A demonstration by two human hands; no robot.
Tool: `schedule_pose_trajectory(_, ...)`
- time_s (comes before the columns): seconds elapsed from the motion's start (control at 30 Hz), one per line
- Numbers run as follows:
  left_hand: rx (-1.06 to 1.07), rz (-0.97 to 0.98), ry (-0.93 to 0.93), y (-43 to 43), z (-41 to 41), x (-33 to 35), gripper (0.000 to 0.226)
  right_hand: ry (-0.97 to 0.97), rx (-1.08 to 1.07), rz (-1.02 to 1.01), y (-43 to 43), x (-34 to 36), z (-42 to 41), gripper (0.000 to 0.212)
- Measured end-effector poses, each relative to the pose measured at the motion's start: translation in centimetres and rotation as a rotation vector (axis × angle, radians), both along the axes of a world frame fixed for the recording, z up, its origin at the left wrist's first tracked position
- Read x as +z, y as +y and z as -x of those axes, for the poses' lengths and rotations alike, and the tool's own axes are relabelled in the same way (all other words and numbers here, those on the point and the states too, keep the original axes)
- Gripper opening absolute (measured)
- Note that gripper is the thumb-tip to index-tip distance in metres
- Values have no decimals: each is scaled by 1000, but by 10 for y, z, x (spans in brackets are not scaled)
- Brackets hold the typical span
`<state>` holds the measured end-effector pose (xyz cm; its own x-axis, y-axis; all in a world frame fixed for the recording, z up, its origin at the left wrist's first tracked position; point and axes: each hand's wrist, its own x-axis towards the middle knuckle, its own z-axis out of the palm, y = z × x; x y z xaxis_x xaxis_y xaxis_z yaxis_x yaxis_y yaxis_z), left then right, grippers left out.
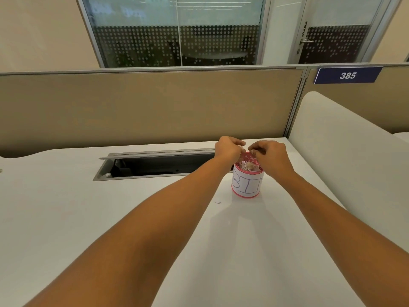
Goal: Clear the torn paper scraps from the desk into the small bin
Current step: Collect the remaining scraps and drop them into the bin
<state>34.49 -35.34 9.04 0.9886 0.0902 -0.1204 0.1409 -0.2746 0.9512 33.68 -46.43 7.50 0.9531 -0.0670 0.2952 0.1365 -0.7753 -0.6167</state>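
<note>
I see 1 white desk (66,207). Toward its far right corner stands 1 small bin (247,183), upright. 1 loose scrap (217,202) lies near the bin's base, on its left. 1 open cable tray (155,167) runs along the far edge.

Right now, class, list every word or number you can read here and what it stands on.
"385": on the dark blue rectangular sign atop the beige partition.
"BIN": handwritten on the white paper label round the small pink bin; final letter partly hidden.
No other text is visible.
</note>
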Motion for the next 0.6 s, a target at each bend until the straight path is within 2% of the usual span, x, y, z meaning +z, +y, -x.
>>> schedule_pose_trajectory(0.1,-32,26,-16,5,1,0,27,-163,-9,-88,10,-3,11,18)
schedule_pose_trajectory(0.17,-26,37,-50,9,0,2,28,-249,56,-150,21,-8,24,13)
schedule_pose_trajectory(0.23,16,53,-74,13,-1,3,29,-258,155,-105,34,-21,38,11)
schedule_pose_trajectory(0.3,56,45,-70,18,-2,2,27,-124,263,-21,48,-38,49,15)
schedule_pose_trajectory(0.47,52,-72,66,21,1,-9,25,377,430,355,68,-73,57,37)
schedule_pose_trajectory(0.53,52,-68,96,21,4,-11,24,507,444,490,74,-72,52,43)
schedule_pose_trajectory(0.6,58,-64,103,20,6,-12,23,578,430,537,77,-69,50,39)
